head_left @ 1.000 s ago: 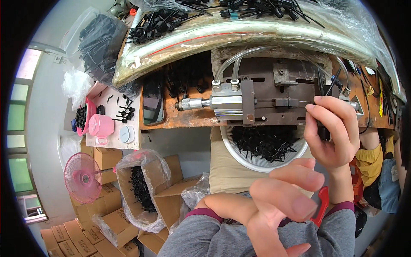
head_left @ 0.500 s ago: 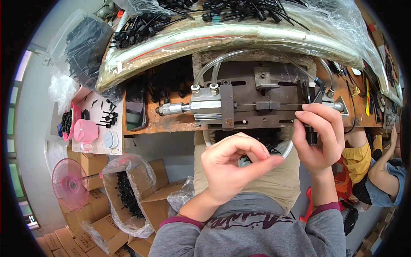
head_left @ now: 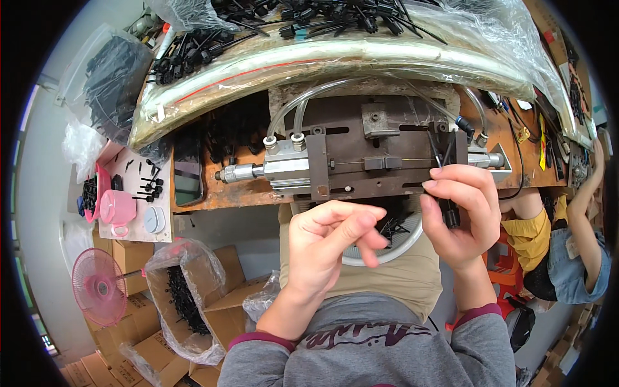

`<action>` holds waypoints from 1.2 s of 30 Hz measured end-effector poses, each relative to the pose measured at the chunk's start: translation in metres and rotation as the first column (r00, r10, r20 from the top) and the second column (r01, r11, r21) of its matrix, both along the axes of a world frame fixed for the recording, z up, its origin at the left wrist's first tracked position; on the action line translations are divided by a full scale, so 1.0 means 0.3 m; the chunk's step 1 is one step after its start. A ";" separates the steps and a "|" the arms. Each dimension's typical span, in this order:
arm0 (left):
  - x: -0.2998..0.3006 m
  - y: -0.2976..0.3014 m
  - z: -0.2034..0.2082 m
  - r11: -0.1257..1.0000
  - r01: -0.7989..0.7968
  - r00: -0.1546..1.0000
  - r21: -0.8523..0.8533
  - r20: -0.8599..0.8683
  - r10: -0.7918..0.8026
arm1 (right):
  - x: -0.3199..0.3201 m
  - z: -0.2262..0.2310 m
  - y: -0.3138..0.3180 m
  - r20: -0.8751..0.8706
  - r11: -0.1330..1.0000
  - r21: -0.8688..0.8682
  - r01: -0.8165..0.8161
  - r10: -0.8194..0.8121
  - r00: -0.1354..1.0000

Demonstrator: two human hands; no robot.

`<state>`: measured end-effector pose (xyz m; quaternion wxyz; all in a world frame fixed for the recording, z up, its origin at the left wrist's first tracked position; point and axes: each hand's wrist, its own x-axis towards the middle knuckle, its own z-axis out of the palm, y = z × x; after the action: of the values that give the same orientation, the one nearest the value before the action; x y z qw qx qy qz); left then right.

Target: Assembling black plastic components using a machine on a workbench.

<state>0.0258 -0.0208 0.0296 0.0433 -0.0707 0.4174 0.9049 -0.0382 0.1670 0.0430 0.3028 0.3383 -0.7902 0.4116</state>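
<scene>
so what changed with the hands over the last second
The left hand rose from low in front of the body to just below the metal press, fingers curled and holding nothing visible. The right hand stayed at the press's right end, gripping a small black part.

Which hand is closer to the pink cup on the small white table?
Left. The left hand is right of the pink cup, well apart; the right hand is farther right, holding a black part.

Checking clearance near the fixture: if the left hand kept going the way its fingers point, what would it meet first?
Probably the right hand and its small black part; the left hand points right toward them, though depth is unclear.
</scene>
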 end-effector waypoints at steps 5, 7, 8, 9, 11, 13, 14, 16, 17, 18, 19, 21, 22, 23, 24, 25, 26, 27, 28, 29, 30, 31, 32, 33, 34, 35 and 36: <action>-0.014 0.007 -0.072 0.987 -0.111 0.971 -0.116 -0.223 0.083 | 0.014 -0.016 -0.003 0.039 0.992 -0.057 -0.111 0.113 0.993; -0.020 0.031 -0.058 0.987 -0.121 0.962 -0.108 -0.260 0.090 | 0.023 -0.034 -0.006 0.063 0.987 -0.085 -0.136 0.142 0.988; -0.022 0.039 -0.053 0.987 -0.126 0.956 -0.104 -0.278 0.093 | 0.027 -0.041 -0.006 0.056 0.983 -0.090 -0.157 0.162 0.985; -0.018 0.038 -0.066 0.968 -0.089 0.959 -0.235 -0.284 0.019 | 0.030 -0.047 -0.005 0.049 0.980 -0.095 -0.177 0.183 0.982; -0.025 0.050 -0.042 0.909 -0.093 0.945 -0.407 -0.323 -0.048 | 0.038 -0.061 -0.015 0.056 0.964 -0.133 -0.231 0.240 0.969; -0.027 0.058 -0.041 0.872 -0.128 0.932 -0.473 -0.358 -0.057 | 0.034 -0.074 -0.012 0.054 0.961 -0.107 -0.253 0.260 0.964; -0.026 0.058 -0.045 0.868 -0.149 0.932 -0.473 -0.362 -0.037 | 0.033 -0.080 -0.010 0.053 0.960 -0.094 -0.263 0.269 0.962; -0.027 0.058 -0.054 0.855 -0.194 0.928 -0.481 -0.372 0.001 | 0.036 -0.079 -0.012 0.068 0.968 -0.042 -0.246 0.248 0.966; -0.028 0.056 -0.062 0.845 -0.217 0.926 -0.488 -0.378 0.020 | 0.043 -0.071 -0.016 0.090 0.971 -0.026 -0.236 0.238 0.967; -0.030 0.054 -0.065 0.835 -0.240 0.923 -0.496 -0.384 0.038 | 0.049 -0.067 -0.017 0.112 0.974 -0.011 -0.227 0.227 0.967; -0.033 0.051 -0.066 0.787 -0.293 0.903 -0.544 -0.428 0.041 | 0.051 -0.080 -0.009 0.110 0.970 -0.004 -0.242 0.241 0.964; -0.031 0.050 -0.065 0.675 -0.364 0.881 -0.642 -0.473 0.025 | 0.055 -0.085 -0.001 0.129 0.980 -0.010 -0.200 0.200 0.971; -0.031 0.050 -0.065 0.614 -0.397 0.869 -0.682 -0.494 0.013 | 0.056 -0.086 0.005 0.139 0.984 -0.012 -0.177 0.177 0.974; -0.033 0.050 -0.070 0.547 -0.416 0.860 -0.726 -0.510 -0.023 | 0.053 -0.089 0.017 0.165 0.984 -0.045 -0.171 0.176 0.970; -0.038 0.049 -0.079 0.476 -0.435 0.851 -0.764 -0.522 -0.061 | 0.052 -0.093 0.034 0.190 0.985 -0.055 -0.165 0.173 0.966; -0.043 0.049 -0.088 0.402 -0.455 0.842 -0.795 -0.531 -0.099 | 0.052 -0.089 0.043 0.205 0.982 -0.083 -0.169 0.182 0.962; -0.048 0.053 -0.097 0.343 -0.482 0.827 -0.806 -0.548 -0.126 | 0.053 -0.085 0.049 0.219 0.979 -0.112 -0.171 0.193 0.956; -0.054 0.060 -0.108 0.283 -0.509 0.812 -0.813 -0.562 -0.155 | 0.053 -0.089 0.053 0.217 0.975 -0.131 -0.180 0.205 0.954; -0.061 0.066 -0.120 0.224 -0.534 0.797 -0.815 -0.574 -0.186 | 0.053 -0.098 0.057 0.216 0.971 -0.151 -0.185 0.215 0.952; -0.071 0.068 -0.130 0.145 -0.563 0.783 -0.814 -0.581 -0.221 | 0.053 -0.104 0.060 0.214 0.967 -0.170 -0.191 0.226 0.950; -0.076 0.068 -0.137 0.084 -0.578 0.776 -0.812 -0.578 -0.252 | 0.054 -0.106 0.063 0.211 0.968 -0.160 -0.191 0.222 0.952; -0.082 0.068 -0.143 0.026 -0.592 0.768 -0.806 -0.573 -0.284 | 0.055 -0.107 0.065 0.208 0.971 -0.149 -0.189 0.217 0.954; -0.085 0.068 -0.147 -0.033 -0.605 0.762 -0.796 -0.566 -0.316 | 0.055 -0.109 0.068 0.206 0.973 -0.138 -0.187 0.213 0.955; -0.087 0.071 -0.146 -0.050 -0.603 0.764 -0.796 -0.559 -0.322 | 0.055 -0.112 0.070 0.202 0.968 -0.158 -0.195 0.225 0.953; -0.087 0.072 -0.138 -0.071 -0.601 0.768 -0.796 -0.550 -0.327 | 0.054 -0.115 0.070 0.199 0.962 -0.180 -0.206 0.241 0.950; -0.087 0.073 -0.132 -0.091 -0.598 0.772 -0.796 -0.542 -0.331 | 0.053 -0.118 0.070 0.195 0.955 -0.201 -0.217 0.256 0.947; -0.088 0.073 -0.128 -0.098 -0.596 0.774 -0.797 -0.538 -0.334 | 0.054 -0.122 0.072 0.198 0.955 -0.202 -0.218 0.258 0.946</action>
<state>-0.0004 0.0011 -0.0088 -0.2588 0.1677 0.9159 0.2571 -0.0220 0.1885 0.0063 0.1895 0.3551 -0.7325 0.5491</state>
